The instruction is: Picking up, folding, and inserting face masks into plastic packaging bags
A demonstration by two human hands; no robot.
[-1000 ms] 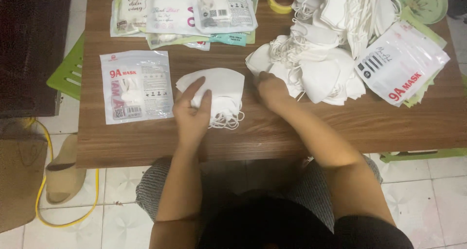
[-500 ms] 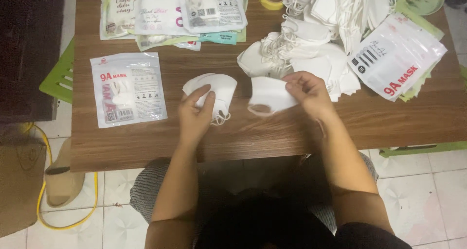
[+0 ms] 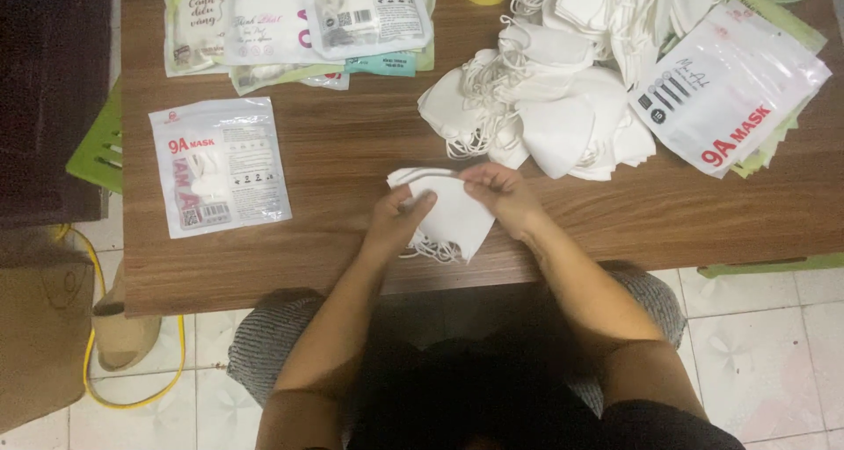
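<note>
Presently both hands grip a white folded mask point(image 3: 448, 214) at the table's point(image 3: 352, 151) near edge: left hand point(image 3: 397, 221) pinching its left side, right hand point(image 3: 503, 197) its top. Stacking appears underway; squaring edges seemingly follows.

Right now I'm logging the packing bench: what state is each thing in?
Left hand: grip closed on the white masks.
Right hand: grip closed on the same masks.
White masks: folded flat, stacked, held on the table.
Loose mask pile: unpacked, heaped.
Pouch at left: flat, mask inside.
Pouches at right: stacked.
</note>
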